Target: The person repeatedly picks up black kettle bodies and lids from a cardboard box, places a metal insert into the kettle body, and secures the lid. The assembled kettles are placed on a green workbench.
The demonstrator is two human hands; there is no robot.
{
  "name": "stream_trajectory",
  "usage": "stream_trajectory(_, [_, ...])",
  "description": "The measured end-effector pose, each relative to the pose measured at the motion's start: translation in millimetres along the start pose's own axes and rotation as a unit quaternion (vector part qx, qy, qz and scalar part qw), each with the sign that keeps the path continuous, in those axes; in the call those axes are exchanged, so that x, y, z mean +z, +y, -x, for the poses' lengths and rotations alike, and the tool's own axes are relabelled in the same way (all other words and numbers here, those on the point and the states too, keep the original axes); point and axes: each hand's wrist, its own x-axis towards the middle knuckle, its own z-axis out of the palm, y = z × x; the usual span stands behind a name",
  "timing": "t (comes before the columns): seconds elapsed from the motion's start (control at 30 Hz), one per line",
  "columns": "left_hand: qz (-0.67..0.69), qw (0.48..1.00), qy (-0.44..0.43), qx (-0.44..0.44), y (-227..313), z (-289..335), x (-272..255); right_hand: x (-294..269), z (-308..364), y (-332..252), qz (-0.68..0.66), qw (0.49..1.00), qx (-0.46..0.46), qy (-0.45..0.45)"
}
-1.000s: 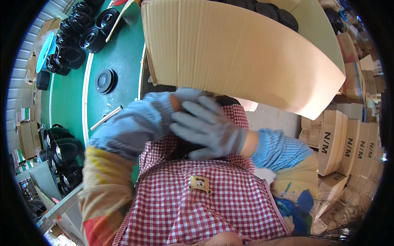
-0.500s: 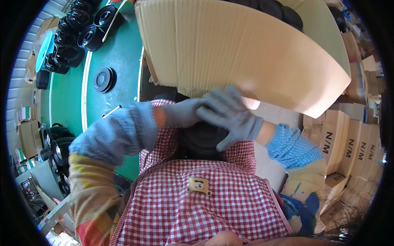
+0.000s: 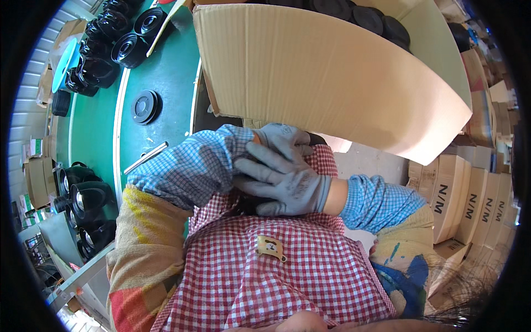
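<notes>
My left hand (image 3: 285, 140), in a grey work glove, is at the far side of my lap. Its fingers curl downward, and what they close on is hidden. Nearer to me, my right hand (image 3: 293, 185), gloved the same way, lies across a black round part (image 3: 247, 206) on my lap, with its fingers stretched leftward and slightly apart. The two gloves overlap. Little of the black part shows, between the right thumb and fingers. Just beyond the hands stands a large cardboard box (image 3: 326, 77) with several black round parts (image 3: 366, 21) inside.
On the green table (image 3: 166, 72) to the left are grooved black discs (image 3: 145, 107), a metal rod (image 3: 146, 157) and several glossy black housings (image 3: 129, 51). More black housings (image 3: 88, 199) sit at the lower left. Cardboard cartons (image 3: 451, 196) line the right side.
My left hand has moved right and away from me. My right hand has shifted a little toward me and now covers most of the black round part. My view has shifted slightly.
</notes>
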Motion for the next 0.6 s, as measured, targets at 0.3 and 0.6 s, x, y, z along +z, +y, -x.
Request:
stream_trajectory(0.3, [-0.343,0.932,-0.060,0.103,82.5,73.8,6.1,-6.9,19.4,21.9,0.014,0.999,-0.035,-0.035])
stream_trajectory(0.6, [-0.227,0.918,0.241,0.219,77.5,140.7,-17.2,-24.8,-5.3,-12.2,-0.001,0.996,0.026,0.090])
